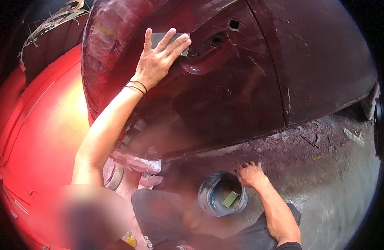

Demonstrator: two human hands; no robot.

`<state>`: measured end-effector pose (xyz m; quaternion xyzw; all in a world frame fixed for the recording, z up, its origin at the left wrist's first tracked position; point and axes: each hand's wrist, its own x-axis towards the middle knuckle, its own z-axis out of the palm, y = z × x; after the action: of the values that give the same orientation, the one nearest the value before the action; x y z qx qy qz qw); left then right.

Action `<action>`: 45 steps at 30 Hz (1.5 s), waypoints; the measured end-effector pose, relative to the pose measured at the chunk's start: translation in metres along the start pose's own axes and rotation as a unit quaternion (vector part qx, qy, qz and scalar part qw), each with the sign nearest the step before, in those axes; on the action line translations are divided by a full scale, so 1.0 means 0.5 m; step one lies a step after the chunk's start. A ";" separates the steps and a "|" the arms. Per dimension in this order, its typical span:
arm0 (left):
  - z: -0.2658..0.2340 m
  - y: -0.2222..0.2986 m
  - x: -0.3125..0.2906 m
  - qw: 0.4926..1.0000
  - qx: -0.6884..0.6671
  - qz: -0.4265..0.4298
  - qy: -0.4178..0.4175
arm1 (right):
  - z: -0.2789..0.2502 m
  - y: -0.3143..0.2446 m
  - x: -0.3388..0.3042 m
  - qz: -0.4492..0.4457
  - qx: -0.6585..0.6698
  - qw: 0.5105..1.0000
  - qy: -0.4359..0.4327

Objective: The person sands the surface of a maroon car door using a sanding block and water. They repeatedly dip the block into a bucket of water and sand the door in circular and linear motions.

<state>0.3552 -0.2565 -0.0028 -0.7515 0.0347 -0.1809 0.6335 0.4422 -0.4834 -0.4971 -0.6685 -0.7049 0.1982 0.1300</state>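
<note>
My left grip (pixel 160 54) is up high on the dark red door (pixel 208 104), with the fingers spread apart and lying flat over a thin gray pad (pixel 161 38). I think I push with a flat grip because the door stands up steep, and the pad could slide down if I let go. My thumb is hidden, so I cannot tell if it pinches an edge. The pad is just left of the dark handle hollow (pixel 206 46), and a small square hole (pixel 234 24) is up to the right. My right grip (pixel 251 175) hangs low by the right side of the bucket (pixel 203 202). Its fingers are loose, a bit bent and apart, and I see nothing in them. I cannot tell if they touch the rim. The bucket sits on the floor (pixel 325 183) between my knees, maybe so I can reach it without getting up. A green block (pixel 230 199) lies slanted inside it, maybe put there to be close by. A bright red panel (pixel 46 121) is on my left.
</note>
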 end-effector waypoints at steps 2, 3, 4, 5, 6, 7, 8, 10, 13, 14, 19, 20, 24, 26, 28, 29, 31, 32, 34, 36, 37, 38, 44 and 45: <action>0.001 -0.001 -0.017 1.000 -0.013 0.008 -0.009 | 0.004 -0.024 0.021 -0.019 -0.008 1.000 -0.015; 0.001 -0.004 0.024 0.998 -0.061 0.016 0.014 | 0.001 -0.040 0.020 -0.029 0.002 0.999 -0.018; -0.017 -0.001 0.077 0.998 -0.053 0.036 0.019 | -0.001 -0.054 0.024 -0.037 0.013 0.999 -0.020; -0.020 0.006 0.116 0.997 -0.052 0.042 0.038 | -0.006 -0.068 0.033 -0.043 0.018 0.999 -0.022; 0.014 0.011 0.134 0.989 -0.122 0.028 0.074 | -0.007 -0.082 0.041 -0.047 0.016 0.998 -0.024; -0.006 0.014 0.152 0.991 -0.093 0.054 0.086 | -0.005 -0.087 0.044 -0.040 0.012 0.999 -0.028; 0.009 0.014 0.136 0.991 -0.089 0.050 0.091 | 0.000 -0.096 0.044 -0.037 0.009 0.999 -0.033; 0.027 0.008 0.067 0.993 -0.091 0.022 0.076 | -0.001 -0.122 0.056 -0.033 0.011 0.998 -0.054; 0.025 0.035 -0.112 0.991 -0.117 -0.043 0.042 | 0.009 -0.110 0.057 -0.009 -0.015 0.998 -0.067; 0.021 0.036 -0.176 0.990 -0.123 -0.056 0.034 | 0.012 -0.116 0.064 -0.003 -0.023 0.998 -0.063; -0.018 0.138 -0.415 0.957 -0.206 -0.195 -0.052 | -0.049 -0.167 0.043 -0.001 -0.020 0.999 0.033; -0.039 0.196 -0.440 0.932 -0.297 -0.202 -0.043 | -0.047 -0.174 0.035 -0.018 0.021 0.995 0.098; -0.115 0.519 -0.577 0.658 -0.698 -0.260 -0.110 | -0.090 -0.260 0.039 -0.048 0.112 0.959 0.255; -0.155 0.669 -0.604 0.534 -0.787 -0.289 -0.112 | -0.096 -0.308 0.044 0.005 0.180 0.960 0.213; -0.184 0.790 -0.604 0.450 -0.831 -0.312 -0.101 | -0.067 -0.318 0.026 0.068 0.225 0.960 0.154; -0.192 0.833 -0.601 0.420 -0.842 -0.324 -0.102 | -0.055 -0.327 0.011 0.113 0.218 0.960 0.137; -0.193 0.881 -0.600 0.301 -0.881 -0.351 -0.102 | -0.016 -0.346 -0.015 0.201 0.212 0.949 0.118; -0.185 0.928 -0.606 0.331 -0.879 -0.332 -0.087 | 0.029 -0.336 -0.036 0.207 0.199 0.945 0.155; -0.160 0.919 -0.623 0.490 -0.823 -0.278 -0.069 | 0.076 -0.348 -0.050 0.281 0.222 0.926 0.124; -0.113 0.981 -0.658 0.604 -0.694 -0.385 -0.070 | 0.145 -0.329 -0.033 0.316 0.189 0.924 0.105; -0.100 1.002 -0.662 0.606 -0.664 -0.428 -0.092 | 0.181 -0.322 -0.037 0.334 0.160 0.925 0.091; -0.079 1.024 -0.675 0.549 -0.702 -0.417 -0.180 | 0.217 -0.322 -0.034 0.345 0.134 0.926 0.074; 0.020 1.040 -0.689 0.418 -0.723 -0.339 -0.434 | 0.347 -0.366 0.047 0.380 0.002 0.923 0.059; 0.026 1.040 -0.689 0.433 -0.720 -0.331 -0.430 | 0.365 -0.370 0.061 0.390 0.006 0.919 0.057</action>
<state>0.1301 -0.2489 -0.5848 -0.8707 -0.3761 0.0597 -0.3113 0.1935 -0.4777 -0.5779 -0.8999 -0.3783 0.1990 0.0863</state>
